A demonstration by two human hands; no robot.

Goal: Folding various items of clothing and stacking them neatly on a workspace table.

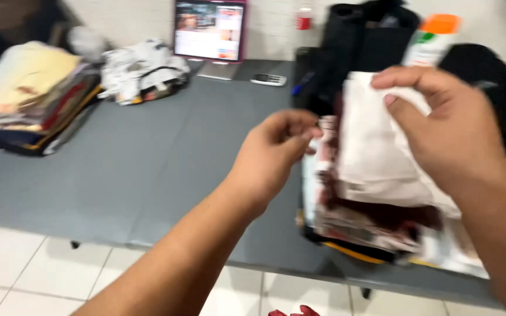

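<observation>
White cloth point(376, 146), blurred, is pinched in the right hand point(446, 123); left hand point(273, 155) grip closed at its edge.

Both hands, left hand point(273, 153) and right hand point(446, 126), pinch a white garment point(376, 152) above a grey table point(147, 158).

Bright even indoor light, soft shadows, strong motion blur throughout, glowing screen point(209, 29)

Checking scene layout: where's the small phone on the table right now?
In the head view, the small phone lies at the far edge of the grey table, just right of the tablet screen on its stand and left of the black bag.
</observation>
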